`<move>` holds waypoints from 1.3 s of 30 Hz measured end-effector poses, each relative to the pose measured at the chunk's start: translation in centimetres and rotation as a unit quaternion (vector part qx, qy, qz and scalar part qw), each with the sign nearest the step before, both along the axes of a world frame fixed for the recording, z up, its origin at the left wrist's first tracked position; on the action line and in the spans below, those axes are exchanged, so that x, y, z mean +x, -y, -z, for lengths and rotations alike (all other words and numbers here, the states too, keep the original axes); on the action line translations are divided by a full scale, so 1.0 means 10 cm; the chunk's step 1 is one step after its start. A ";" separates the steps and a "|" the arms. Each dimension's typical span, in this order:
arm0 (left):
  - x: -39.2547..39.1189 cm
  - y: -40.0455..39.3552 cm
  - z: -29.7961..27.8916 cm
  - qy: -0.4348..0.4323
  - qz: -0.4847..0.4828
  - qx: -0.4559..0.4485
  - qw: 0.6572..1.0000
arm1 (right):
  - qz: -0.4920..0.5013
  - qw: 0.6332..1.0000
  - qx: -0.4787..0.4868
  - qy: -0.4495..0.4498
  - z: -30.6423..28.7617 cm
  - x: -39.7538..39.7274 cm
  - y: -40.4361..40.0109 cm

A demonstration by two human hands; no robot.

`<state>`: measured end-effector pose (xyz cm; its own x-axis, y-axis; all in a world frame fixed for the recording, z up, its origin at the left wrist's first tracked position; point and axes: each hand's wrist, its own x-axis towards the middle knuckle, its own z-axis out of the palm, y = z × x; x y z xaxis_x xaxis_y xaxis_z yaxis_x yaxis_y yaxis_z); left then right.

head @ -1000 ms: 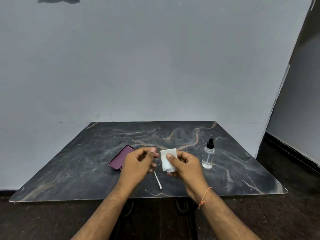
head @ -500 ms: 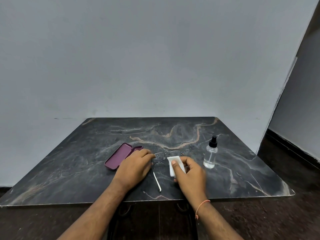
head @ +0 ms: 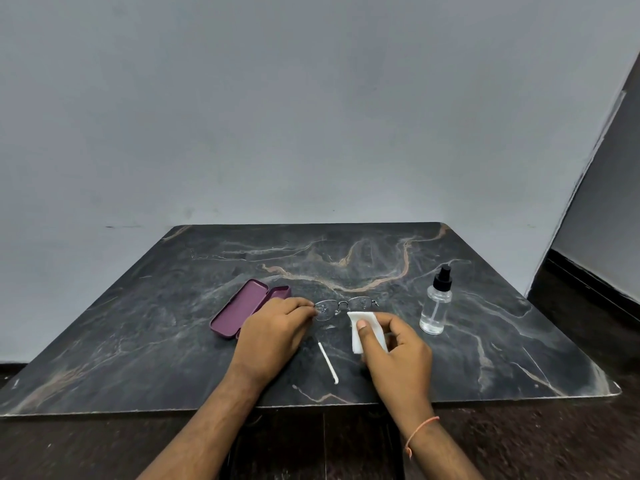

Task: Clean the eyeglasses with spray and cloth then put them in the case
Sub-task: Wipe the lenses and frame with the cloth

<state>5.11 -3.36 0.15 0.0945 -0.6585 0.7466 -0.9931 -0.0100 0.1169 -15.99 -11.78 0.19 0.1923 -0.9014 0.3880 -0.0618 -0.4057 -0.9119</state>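
Thin metal-framed eyeglasses [head: 341, 307] rest low over the dark marble table [head: 173, 323], lenses facing me. My left hand [head: 275, 332] pinches the frame's left end. My right hand [head: 394, 348] grips a folded white cloth [head: 362, 329] just below the right lens, touching or nearly touching it. One white temple arm [head: 328, 358] points toward me between my hands. The open maroon case [head: 242, 306] lies left of my left hand. A clear spray bottle [head: 436, 306] with a black nozzle stands upright to the right of the glasses.
The table's near edge [head: 311, 407] runs just under my wrists, with dark floor below. A grey wall stands behind the table. The table's right edge ends beside a dark doorway [head: 602, 237].
Both hands have lowered the glasses from in front of me down to the table surface. The cloth moved down with my right hand, off the lens face to its lower edge.
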 end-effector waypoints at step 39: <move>-0.03 -0.07 -0.01 -0.010 0.114 -0.013 0.993 | 0.023 0.935 -0.248 -0.253 -0.07 0.28 0.24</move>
